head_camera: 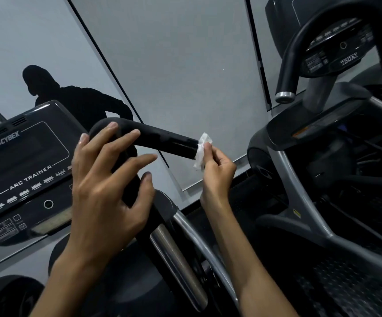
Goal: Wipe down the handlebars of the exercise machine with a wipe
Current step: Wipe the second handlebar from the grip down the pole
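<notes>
A black handlebar [164, 140] of the exercise machine bends at the middle of the view and points right. My right hand [217, 172] pinches a small white wipe [202, 149] against the bar's end cap. My left hand [107, 179] hovers over the bend of the bar with its fingers spread and relaxed, holding nothing; whether it touches the bar is unclear. Below the bend, the bar runs down into a chrome tube [176, 259].
The machine's console [20, 170], marked Arc Trainer, stands at the left. A second machine with a curved black handle [300, 49] and its own console fills the right side. A grey wall with a dark silhouette graphic [77, 101] lies behind.
</notes>
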Available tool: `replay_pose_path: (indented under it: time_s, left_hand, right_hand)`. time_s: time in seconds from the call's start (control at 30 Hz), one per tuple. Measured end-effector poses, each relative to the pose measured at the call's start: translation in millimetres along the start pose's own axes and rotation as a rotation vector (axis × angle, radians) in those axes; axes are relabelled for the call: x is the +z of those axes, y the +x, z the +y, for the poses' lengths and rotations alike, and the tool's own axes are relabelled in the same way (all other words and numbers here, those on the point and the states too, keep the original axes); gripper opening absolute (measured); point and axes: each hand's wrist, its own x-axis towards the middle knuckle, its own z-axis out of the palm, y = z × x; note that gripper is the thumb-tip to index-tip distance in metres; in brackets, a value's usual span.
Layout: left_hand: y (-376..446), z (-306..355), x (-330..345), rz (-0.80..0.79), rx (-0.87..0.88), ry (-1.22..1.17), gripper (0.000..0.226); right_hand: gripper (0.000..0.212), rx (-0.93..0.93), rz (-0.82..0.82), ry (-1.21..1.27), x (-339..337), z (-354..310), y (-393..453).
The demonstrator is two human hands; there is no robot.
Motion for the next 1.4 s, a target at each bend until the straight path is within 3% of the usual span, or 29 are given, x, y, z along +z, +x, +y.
replay_pose_path:
  time_s: [0.23,0.33,0.43,0.5,0.63,0.73,0.83,0.97,1.1,1.23,1.4]
  left_hand:
    - [1,3,5,0.055,0.036,-0.023,0.024]
    - [1,3,6,0.132,0.007,-0.123,0.036]
    - [-15,-90,33,0.254,-0.414,-0.637,0.041]
    - [-28,-128,55,0.217,-0.665,-0.918,0.043]
    - [-17,-74,85,0.160,-0.822,-1.295,0.038]
    - [2,-54,102,0.085,-0.839,-1.416,0.065]
    - [18,-36,115,0.077,-0.786,-1.457,0.057]
    - [28,-32,126,0.178,-0.900,-1.494,0.050]
    - [27,-28,132,0.116,-0.908,-1.602,0.031]
    - [27,-25,136,0.103,-0.898,-1.669,0.026]
    - [26,-29,140,0.105,-0.854,-1.649,0.046]
  right_hand:
    - [0.023,-0.095,-0.002,-0.075,2,0,-6]
    - [0.022,-0.102,-0.007,-0.100,2,-3,-1]
    - [0.026,-0.178,-0.046,-0.140,-7,4,-9]
    - [0.026,-0.119,-0.054,-0.122,-9,6,-8]
    - [0.019,0.115,-0.066,0.059,-3,-6,-1]
    - [0.017,0.217,-0.114,0.205,-4,-6,-12]
    - [0.020,0.299,-0.154,0.307,-4,-4,-17]
    - [0.020,0.436,-0.133,0.459,6,-7,0]
    - [0.021,0.501,-0.214,0.498,4,-1,-9]
    - [0.030,0.536,-0.214,0.497,4,-4,-5]
    - [0.025,0.501,-0.229,0.540,4,-2,-7]
